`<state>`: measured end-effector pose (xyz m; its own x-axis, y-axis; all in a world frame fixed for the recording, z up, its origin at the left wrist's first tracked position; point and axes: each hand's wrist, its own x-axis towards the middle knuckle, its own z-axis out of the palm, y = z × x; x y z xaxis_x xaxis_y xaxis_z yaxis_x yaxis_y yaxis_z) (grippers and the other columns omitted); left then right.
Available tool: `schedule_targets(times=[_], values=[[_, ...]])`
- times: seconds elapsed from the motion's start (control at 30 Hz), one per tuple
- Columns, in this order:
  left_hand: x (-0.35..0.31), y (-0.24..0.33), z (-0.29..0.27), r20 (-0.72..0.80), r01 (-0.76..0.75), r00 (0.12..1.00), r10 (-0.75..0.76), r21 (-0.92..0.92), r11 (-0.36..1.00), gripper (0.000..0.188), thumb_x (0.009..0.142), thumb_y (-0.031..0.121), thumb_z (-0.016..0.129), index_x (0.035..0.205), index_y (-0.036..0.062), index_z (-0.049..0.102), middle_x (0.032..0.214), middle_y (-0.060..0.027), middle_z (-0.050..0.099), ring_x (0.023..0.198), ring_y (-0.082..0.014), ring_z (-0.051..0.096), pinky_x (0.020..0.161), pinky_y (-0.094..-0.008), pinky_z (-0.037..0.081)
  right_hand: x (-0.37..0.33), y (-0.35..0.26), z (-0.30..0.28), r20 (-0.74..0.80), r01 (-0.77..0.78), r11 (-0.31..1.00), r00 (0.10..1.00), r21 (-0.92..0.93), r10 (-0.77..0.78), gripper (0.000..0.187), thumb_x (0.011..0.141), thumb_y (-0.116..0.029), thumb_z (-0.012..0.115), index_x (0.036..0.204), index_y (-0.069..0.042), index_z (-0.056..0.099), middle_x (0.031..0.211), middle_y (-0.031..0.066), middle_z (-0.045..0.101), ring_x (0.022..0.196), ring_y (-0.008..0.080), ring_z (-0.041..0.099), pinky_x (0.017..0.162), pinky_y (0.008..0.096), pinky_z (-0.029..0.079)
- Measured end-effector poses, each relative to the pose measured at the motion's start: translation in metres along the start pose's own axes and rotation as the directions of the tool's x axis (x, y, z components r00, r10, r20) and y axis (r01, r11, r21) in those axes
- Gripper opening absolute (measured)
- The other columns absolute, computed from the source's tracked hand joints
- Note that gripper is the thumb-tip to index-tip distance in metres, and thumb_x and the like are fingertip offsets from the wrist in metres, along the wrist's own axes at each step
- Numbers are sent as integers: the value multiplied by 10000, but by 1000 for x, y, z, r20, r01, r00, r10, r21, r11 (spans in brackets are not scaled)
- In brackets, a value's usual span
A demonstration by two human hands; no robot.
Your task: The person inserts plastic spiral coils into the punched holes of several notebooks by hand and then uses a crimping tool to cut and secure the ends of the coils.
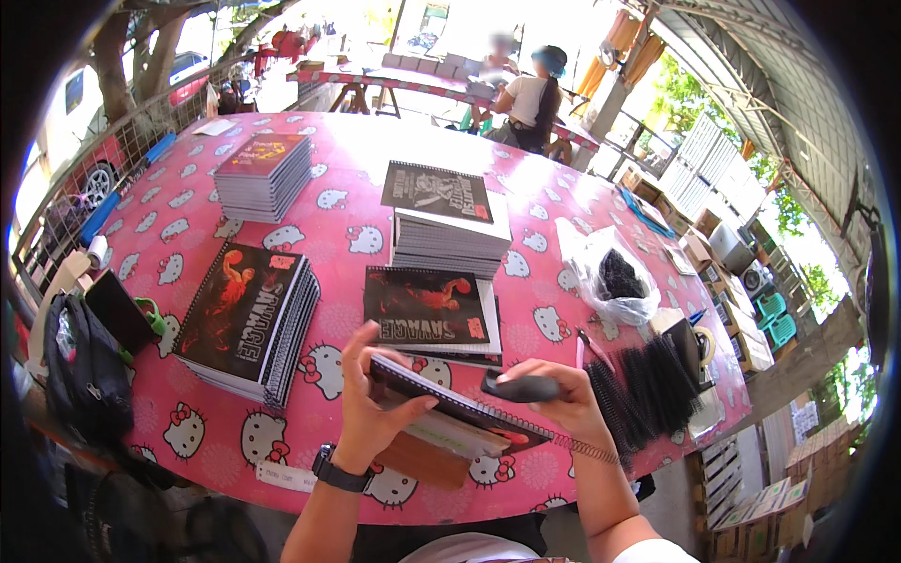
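Observation:
My left hand [371, 399] is closed on a dark-covered notebook [441, 392], tilted with its edge of punched holes upward. A thin black spiral coil [587, 448] sticks out past the notebook's right end, near my right wrist. My right hand [563, 399] grips a black tool [521, 387] with a rounded body, just above that edge; its exact kind cannot be made out. Under the notebook lies a brown block [427, 460] on the table. Just beyond my left hand is a short pile of notebooks [432, 305] with a red figure on the cover.
Stacks of notebooks stand at left [246, 314], far left [263, 174] and centre [450, 230]. A bundle of black coils [648, 389] and a plastic bag [610, 277] lie right on the pink table [347, 244]. A black bag [84, 366] sits left. People [535, 98] sit beyond.

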<state>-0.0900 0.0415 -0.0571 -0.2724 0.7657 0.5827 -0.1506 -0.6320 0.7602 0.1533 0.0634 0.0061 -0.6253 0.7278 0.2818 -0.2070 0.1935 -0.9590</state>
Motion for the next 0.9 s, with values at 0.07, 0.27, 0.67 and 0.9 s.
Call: schedule_targets(times=[0.07, 0.27, 0.67, 0.9], values=[[-2, -1, -8, 131, 315, 945, -299, -119, 942, 612, 627, 24, 821, 1122, 62, 464, 990, -43, 525, 926, -109, 538, 796, -244, 471, 4, 0, 6, 35, 284, 942, 955, 182, -295, 269, 718, 63, 619, 987, 52, 610, 1087, 229, 613, 1051, 322, 586, 923, 403, 445], [-2, -4, -11, 116, 292, 954, -276, -150, 945, 530, 636, -18, 800, 1040, 77, 472, 918, -19, 517, 884, -105, 527, 779, -241, 464, 12, 5, 0, -130, -97, 854, 991, -511, 34, 305, 672, 115, 641, 963, 26, 650, 1014, 174, 661, 1032, 254, 609, 891, 341, 472], [-1, -4, -14, 137, 267, 962, -235, -309, 913, 476, 701, -63, 731, 1109, 47, 512, 925, -46, 565, 864, -123, 552, 784, -265, 470, 35, 0, 0, 109, 7, 741, 990, -672, 89, 378, 676, 71, 657, 1043, -8, 623, 1054, 128, 649, 1017, 262, 608, 872, 329, 472], [0, -4, -16, 139, 303, 953, -270, -365, 880, 433, 717, -76, 710, 1091, 46, 531, 944, -58, 579, 878, -130, 566, 790, -268, 475, 43, -6, 9, 166, 90, 851, 986, -518, -3, 399, 683, 79, 642, 1064, -40, 626, 1059, 104, 646, 1015, 242, 597, 865, 323, 472]])
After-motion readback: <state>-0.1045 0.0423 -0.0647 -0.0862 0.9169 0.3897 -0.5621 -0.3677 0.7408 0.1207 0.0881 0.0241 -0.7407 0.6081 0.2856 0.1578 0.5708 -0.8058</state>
